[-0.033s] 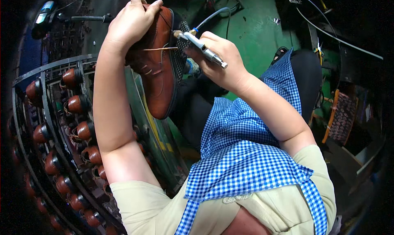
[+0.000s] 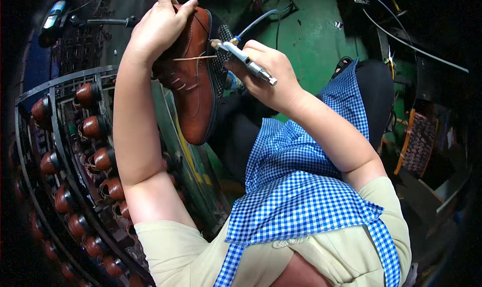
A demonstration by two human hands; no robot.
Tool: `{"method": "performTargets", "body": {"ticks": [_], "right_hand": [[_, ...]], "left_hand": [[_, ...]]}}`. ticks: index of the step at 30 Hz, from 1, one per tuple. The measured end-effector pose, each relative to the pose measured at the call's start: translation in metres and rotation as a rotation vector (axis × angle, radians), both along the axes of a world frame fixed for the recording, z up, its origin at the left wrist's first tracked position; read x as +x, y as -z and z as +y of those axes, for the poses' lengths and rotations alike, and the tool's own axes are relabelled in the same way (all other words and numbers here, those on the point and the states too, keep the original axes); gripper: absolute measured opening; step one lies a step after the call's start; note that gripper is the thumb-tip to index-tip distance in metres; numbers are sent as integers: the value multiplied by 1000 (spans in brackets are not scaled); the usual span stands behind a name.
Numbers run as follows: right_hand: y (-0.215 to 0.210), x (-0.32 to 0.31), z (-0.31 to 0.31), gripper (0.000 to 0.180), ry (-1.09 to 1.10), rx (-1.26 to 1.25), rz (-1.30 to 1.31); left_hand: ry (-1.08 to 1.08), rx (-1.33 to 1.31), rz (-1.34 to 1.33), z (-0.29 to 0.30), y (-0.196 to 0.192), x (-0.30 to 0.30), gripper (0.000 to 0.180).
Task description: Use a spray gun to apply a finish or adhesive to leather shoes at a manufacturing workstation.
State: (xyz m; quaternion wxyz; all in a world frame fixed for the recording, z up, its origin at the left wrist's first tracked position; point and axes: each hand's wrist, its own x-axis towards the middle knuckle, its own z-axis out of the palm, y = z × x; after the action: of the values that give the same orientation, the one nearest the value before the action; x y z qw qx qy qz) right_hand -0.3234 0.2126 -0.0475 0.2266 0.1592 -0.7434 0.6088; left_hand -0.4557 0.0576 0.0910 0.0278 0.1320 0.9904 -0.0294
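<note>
A brown leather shoe (image 2: pixel 198 104) is held up at the upper left, its toe toward me and its dark sole edge to the right. My left hand (image 2: pixel 160 28) grips it at the far, heel end, with the fingertips partly hidden. A thin tan lace (image 2: pixel 193 58) sticks out across the upper. In my right hand (image 2: pixel 271 68) is a small silver spray gun (image 2: pixel 242 56), with its brass nozzle close beside the shoe's sole edge. A pale blue hose (image 2: pixel 261 18) runs away from the gun's fitting. My right fingers are wrapped round the gun, largely out of sight.
On the left, a metal rack (image 2: pixel 54 111) holds many brown shoes (image 2: pixel 95 127). A lamp-like device on an arm (image 2: pixel 103 22) stands at the far left. My knees and a blue checked apron (image 2: pixel 301 201) lie below the hands. Green floor (image 2: pixel 321 31) shows beyond.
My right hand and the spray gun have shifted very slightly left and toward me. The shoe and my left hand are almost unmoved.
</note>
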Motion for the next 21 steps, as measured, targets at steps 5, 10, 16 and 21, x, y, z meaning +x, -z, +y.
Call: {"method": "performTargets", "body": {"ticks": [5, 10, 16, 21], "right_hand": [[2, 12, -5, 14, -58, 19, 15], [5, 26, -7, 23, -99, 181, -45], [13, 37, -2, 23, -147, 141, -51], [9, 48, -5, 19, -158, 66, -35]], "left_hand": [[-43, 26, -22, -19, 2, -6, 64], [-219, 324, -123, -25, -13, 13, 66], [-467, 1078, -54, -72, 7, 104, 55], [-521, 992, -57, -109, 46, 204, 39]]}}
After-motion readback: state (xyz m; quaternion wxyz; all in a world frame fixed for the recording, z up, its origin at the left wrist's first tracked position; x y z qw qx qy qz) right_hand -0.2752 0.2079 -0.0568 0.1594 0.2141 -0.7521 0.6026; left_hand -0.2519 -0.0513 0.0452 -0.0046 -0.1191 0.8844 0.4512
